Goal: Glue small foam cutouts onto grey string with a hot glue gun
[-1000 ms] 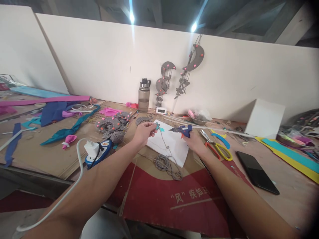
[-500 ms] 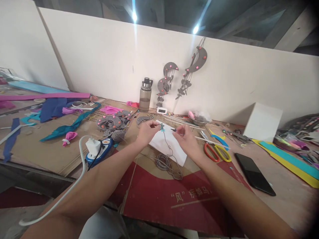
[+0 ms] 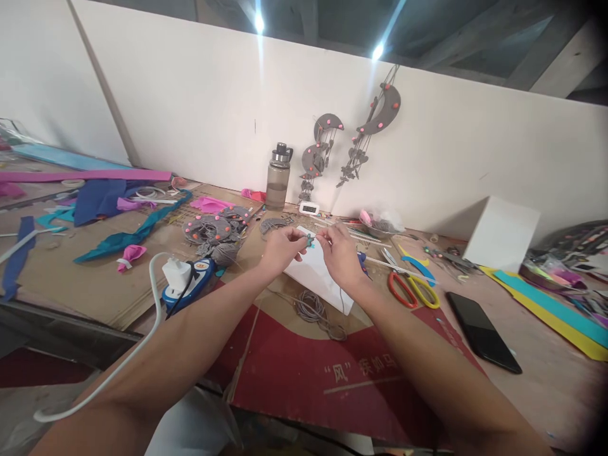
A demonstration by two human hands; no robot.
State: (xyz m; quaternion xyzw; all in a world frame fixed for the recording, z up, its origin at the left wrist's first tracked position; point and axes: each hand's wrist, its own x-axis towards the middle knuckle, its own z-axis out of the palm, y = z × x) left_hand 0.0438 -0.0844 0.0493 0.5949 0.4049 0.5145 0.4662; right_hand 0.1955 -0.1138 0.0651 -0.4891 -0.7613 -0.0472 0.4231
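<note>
Between thumb and finger, my left hand (image 3: 284, 252) pinches a small grey-green piece (image 3: 308, 240) above a white sheet (image 3: 313, 277). My right hand (image 3: 338, 251) is closed close beside it, fingertips on the grey cord at the piece. From under this hand the cord runs down to a loose coil (image 3: 311, 306) on the cardboard (image 3: 285, 323). A dark blue object (image 3: 363, 263) shows partly behind my right hand; most of it is hidden.
Scissors (image 3: 411, 288) and a black phone (image 3: 483, 332) lie to the right. A power strip (image 3: 190, 286) with a white cable and grey felt pieces (image 3: 209, 229) are on the left. A bottle (image 3: 278, 177) stands by the wall, where moon-shaped hangings (image 3: 380, 114) hang.
My right hand has moved left and now meets the cord beside my left hand. The dark blue object has come into view by the right hand. The view has shifted slightly.
</note>
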